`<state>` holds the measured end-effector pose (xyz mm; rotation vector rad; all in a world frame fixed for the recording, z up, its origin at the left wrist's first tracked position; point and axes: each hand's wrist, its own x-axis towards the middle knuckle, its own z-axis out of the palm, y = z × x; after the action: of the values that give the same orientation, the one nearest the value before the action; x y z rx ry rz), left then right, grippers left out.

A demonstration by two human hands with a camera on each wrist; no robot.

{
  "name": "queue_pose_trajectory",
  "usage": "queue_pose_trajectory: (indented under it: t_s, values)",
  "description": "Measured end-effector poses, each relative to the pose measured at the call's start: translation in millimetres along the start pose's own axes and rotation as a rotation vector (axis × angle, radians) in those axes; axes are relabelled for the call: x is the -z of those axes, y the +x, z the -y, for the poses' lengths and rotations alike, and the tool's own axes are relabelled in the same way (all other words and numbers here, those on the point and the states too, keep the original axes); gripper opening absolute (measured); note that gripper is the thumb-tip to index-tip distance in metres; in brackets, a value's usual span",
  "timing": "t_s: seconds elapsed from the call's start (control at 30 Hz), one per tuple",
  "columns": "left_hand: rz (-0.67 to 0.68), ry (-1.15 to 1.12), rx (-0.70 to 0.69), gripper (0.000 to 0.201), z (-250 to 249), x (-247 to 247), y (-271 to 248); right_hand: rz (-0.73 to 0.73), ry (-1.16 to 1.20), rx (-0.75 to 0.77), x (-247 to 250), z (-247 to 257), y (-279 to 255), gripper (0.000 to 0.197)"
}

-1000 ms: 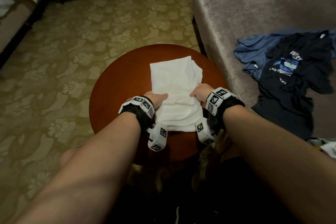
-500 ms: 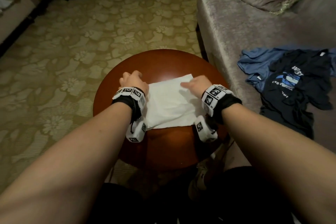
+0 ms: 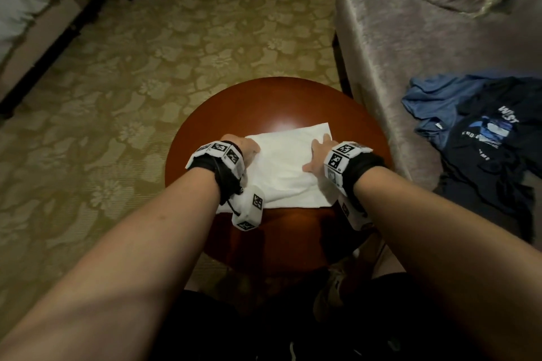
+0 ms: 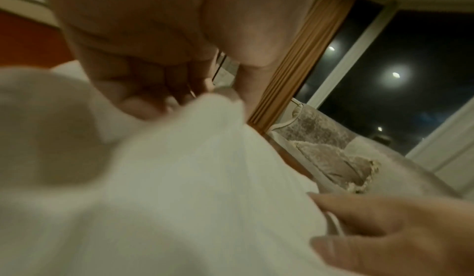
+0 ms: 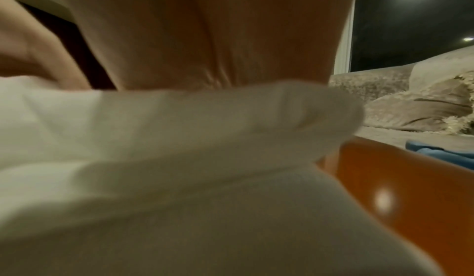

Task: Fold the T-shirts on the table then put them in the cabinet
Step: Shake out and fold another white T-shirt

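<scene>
The white shirt [image 3: 289, 167] is laid folded on the round worktop [image 3: 205, 138], and it is pressed flat by the left hand [image 3: 245, 148] and the right hand [image 3: 318, 154], both kept open, so that the fold is kept neat.

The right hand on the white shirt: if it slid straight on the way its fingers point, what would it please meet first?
The right hand would probably cross the white shirt's far edge onto bare table; beyond looks free.
</scene>
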<state>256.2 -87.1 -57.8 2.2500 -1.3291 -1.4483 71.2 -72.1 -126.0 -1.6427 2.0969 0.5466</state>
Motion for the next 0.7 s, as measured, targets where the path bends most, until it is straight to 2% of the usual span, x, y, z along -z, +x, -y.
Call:
queue_pose_trajectory:
  t_s: [0.07, 0.1, 0.23, 0.33, 0.47, 0.53, 0.6, 0.67, 0.7]
  values:
    - [-0.019, -0.076, 0.014, 0.048, -2, 0, -5, -0.014, -0.004, -0.002, -7, -1, -1, 0.079]
    - [-0.035, -0.084, 0.024, 0.053, -2, 0, -6, -0.019, -0.01, 0.001, -10, -2, -1, 0.08]
    - [-0.032, -0.112, 0.072, 0.06, 2, 0, -6, -0.011, -0.04, 0.003, -11, -4, -7, 0.082]
    - [-0.018, -0.124, 0.05, 0.06, 4, 1, -4, -0.005, 0.002, 0.007, -9, -4, -9, 0.082]
    - [-0.103, 0.065, -0.104, 0.052, 11, 2, 3, 0.014, 0.038, 0.008, -3, -5, -18, 0.079]
    - [-0.206, 0.232, -0.17, 0.05, 20, 4, 10, -0.02, 0.089, 0.001, 3, -9, -20, 0.069]
    - [-0.317, 0.393, -0.297, 0.057, 29, 3, 17, -0.089, 0.177, -0.018, 15, -12, -28, 0.053]
    - [-0.332, 0.463, -0.455, 0.053, 33, -2, 19, -0.15, 0.328, -0.114, 19, -13, -26, 0.051]
    - [-0.283, 0.526, -0.496, 0.052, 33, -5, 19, -0.155, 0.385, -0.172, 19, -13, -25, 0.054]
